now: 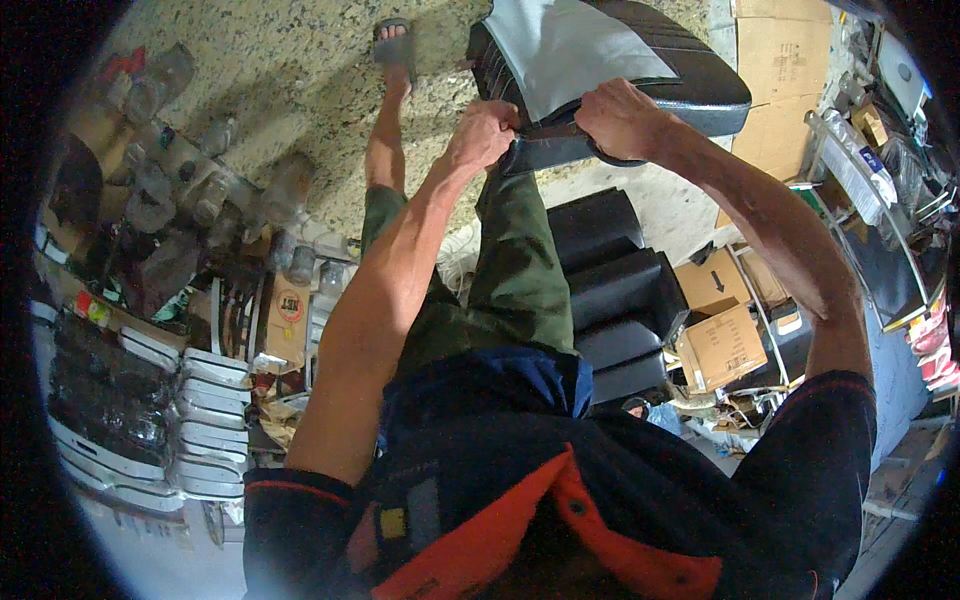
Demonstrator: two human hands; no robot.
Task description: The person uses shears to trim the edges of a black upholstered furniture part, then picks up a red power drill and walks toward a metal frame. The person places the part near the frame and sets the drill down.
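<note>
A black padded seat cushion (pixel 690 95) with stitched lines lies ahead of me at the top of the view. Over it is spread a pale grey sheet (pixel 565 60). Along the cushion's near edge runs a black leather-like cover flap (pixel 550 152). My left hand (pixel 484 135) is closed on the flap's left part, its fingers curled tight. On the flap's right part my right hand (pixel 622 120) is closed too, knuckles up. The flap stretches between the two hands. What lies inside the fingers is hidden.
Several black padded cushions (pixel 610 295) stand in a row beside my right leg. Cardboard boxes (pixel 720 350) and a flat cardboard sheet (pixel 782 90) lie to the right. Stacked white frames (pixel 212 410) and plastic-wrapped clutter (pixel 150 200) fill the left.
</note>
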